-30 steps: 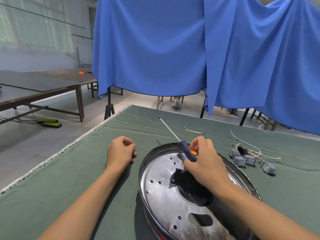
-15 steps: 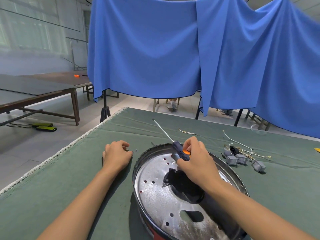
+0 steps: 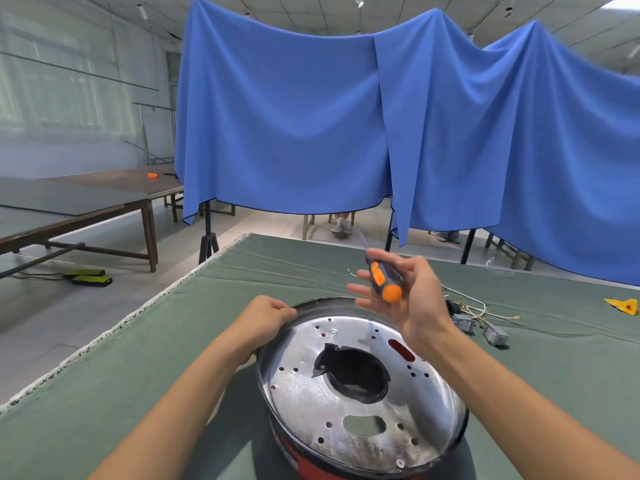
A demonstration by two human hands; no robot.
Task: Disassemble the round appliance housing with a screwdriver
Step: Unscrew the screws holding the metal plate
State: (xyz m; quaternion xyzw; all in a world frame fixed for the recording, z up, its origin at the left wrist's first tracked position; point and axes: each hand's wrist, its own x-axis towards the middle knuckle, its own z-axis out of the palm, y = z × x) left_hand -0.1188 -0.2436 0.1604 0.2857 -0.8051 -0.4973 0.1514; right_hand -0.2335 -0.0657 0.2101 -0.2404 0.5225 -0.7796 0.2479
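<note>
Hidden, cropped or unclear, as you see it:

- Screwdriver (image 3: 384, 280): your right hand (image 3: 412, 303) covers part of the handle; the shaft is a faint motion-blurred streak and its tip cannot be made out.
- Round housing (image 3: 360, 386): your right forearm crosses its right rim; your left hand (image 3: 263, 320) covers the left rim; the red lower wall runs off the bottom edge.
- Central opening: dark, contents unreadable.
- Small grey parts (image 3: 481, 329) and wires (image 3: 474, 308) on the surface (image 3: 104, 393): too small to identify.
- Yellow item (image 3: 623, 305): near the right edge, unidentifiable.
- Both forearms: cut off at the bottom edge.
</note>
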